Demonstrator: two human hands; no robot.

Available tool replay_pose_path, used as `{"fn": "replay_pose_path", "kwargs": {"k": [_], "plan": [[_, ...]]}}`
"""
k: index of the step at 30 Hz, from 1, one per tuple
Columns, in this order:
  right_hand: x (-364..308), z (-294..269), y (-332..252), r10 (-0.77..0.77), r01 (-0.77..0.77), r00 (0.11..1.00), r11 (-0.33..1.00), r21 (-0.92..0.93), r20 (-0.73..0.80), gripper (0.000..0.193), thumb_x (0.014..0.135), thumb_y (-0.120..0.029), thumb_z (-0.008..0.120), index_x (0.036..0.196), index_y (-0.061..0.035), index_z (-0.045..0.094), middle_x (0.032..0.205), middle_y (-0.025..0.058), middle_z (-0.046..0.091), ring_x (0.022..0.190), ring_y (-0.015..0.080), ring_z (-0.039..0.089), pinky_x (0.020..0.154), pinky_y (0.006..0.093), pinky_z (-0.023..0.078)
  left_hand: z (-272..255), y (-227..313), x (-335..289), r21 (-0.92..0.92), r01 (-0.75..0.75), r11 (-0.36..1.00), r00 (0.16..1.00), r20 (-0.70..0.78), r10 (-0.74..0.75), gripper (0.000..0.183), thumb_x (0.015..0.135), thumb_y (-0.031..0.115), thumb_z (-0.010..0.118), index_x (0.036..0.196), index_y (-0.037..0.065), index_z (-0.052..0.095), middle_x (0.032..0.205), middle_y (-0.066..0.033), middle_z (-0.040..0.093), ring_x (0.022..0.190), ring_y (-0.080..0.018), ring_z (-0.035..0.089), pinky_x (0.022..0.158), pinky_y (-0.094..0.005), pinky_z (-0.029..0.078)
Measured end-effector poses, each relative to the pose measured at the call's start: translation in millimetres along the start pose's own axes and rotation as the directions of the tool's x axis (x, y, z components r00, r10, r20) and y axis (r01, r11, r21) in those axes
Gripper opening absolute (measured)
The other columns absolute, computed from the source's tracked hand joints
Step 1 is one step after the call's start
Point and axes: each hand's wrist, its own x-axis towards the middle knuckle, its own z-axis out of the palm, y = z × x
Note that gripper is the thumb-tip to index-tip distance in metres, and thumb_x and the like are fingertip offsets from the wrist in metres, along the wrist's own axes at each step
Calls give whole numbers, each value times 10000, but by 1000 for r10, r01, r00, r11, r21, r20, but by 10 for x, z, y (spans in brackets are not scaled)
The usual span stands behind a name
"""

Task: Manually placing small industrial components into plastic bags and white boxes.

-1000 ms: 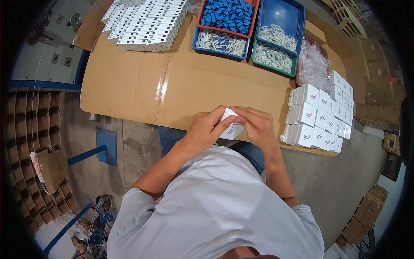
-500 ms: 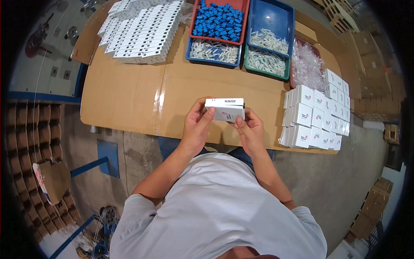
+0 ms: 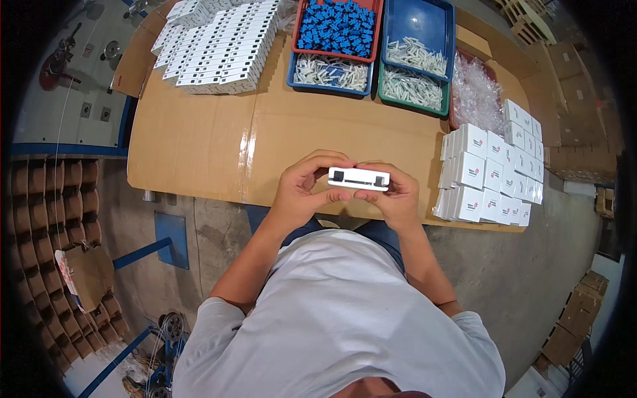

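A small white cardboard box (image 3: 359,179) is held between my two hands above the table's near edge. One narrow side of it faces up, showing a dark slot in the middle and a black square near each end. My left hand (image 3: 302,184) grips the left end, fingers along the far side and thumb at the near side. On the right end, my right hand (image 3: 399,194) pinches the box the same way, the two thumb tips close together. The other faces of the box are hidden.
Rows of white boxes (image 3: 222,50) stand at the table's (image 3: 192,146) far left. Trays at the back hold blue parts (image 3: 337,28), white pieces (image 3: 330,71) and clear plastic bags (image 3: 474,93). Stacked white boxes (image 3: 470,169) sit at the right edge. A cardboard divider rack (image 3: 60,219) stands left.
Both hands have turned the box, so its slotted narrow side now faces up instead of the printed faces. The box has come slightly nearer and to the right.
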Motion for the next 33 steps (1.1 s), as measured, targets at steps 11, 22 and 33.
{"fn": "replay_pose_path", "kwargs": {"k": [11,22,33], "plan": [[-22,22,-226,-140,143,987,989,-33,74,404,847,-67,819,1201,46,662,1188,166,710,1064,215,692,909,334,568,97,181,-4,-5,-74,997,997,6,74,395,761,-88,814,1132,-30,691,1202,-126,594,1175,-239,611,1044,-366,521],[-58,13,-302,-245,255,965,959,-120,95,350,848,-52,808,1167,34,693,1115,176,747,1025,250,730,884,335,574,168,126,-114,-13,-104,995,994,-45,103,308,786,-95,793,1068,-30,688,1132,-123,619,1157,-264,641,1054,-395,526],[19,-93,-207,-37,40,998,998,-54,57,323,912,-4,734,1216,52,643,1155,140,709,1059,186,676,932,309,538,77,93,-49,-40,-28,999,995,-98,24,289,885,8,764,1150,3,649,1181,-107,647,1119,-186,636,979,-323,515]]}}
